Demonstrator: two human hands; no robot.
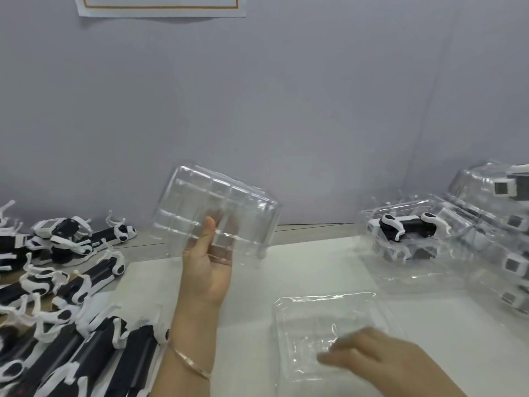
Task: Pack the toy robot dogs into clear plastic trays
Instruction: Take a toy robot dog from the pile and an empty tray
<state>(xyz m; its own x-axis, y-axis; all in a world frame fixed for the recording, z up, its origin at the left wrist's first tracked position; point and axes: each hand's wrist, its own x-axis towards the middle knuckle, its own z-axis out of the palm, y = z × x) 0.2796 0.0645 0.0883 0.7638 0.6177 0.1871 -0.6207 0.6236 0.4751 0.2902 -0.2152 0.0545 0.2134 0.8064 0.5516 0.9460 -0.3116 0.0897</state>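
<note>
1. Far left: loose toy robot dogs, black bodies with white legs, lie heaped on the left end of the table, touching and overlapping one another.
2. Upper left: a paper sheet with a thin border line hangs on the grey wall; only its lower part is in view.
3. Left of centre: the left hand is raised above the table, palm toward the camera. Its thumb lies on the near face of the raised tray, and its fingers show through the plastic behind, so the hand pinches the tray's lower part between thumb and fingers. A thin bracelet sits on the wrist.
4. The raised tray is clear plastic with moulded compartments. It is tilted and held well off the table, in front of the wall.
5. Centre: the table has a white surface; a tan strip shows at its far edge against the wall.
6. Right of centre: a flat tray, clear plastic, lies on the white surface near the front.
7. Lower right: the right hand is over the near part of the flat tray, fingers extended and close together, pointing left. It is blurred, so contact cannot be confirmed.
8. Right, near the wall: a packed tray contains one black-and-white dog lying lengthwise.
9. Far right: a stack of packed trays leans at the frame edge, just beside the packed tray.
</note>
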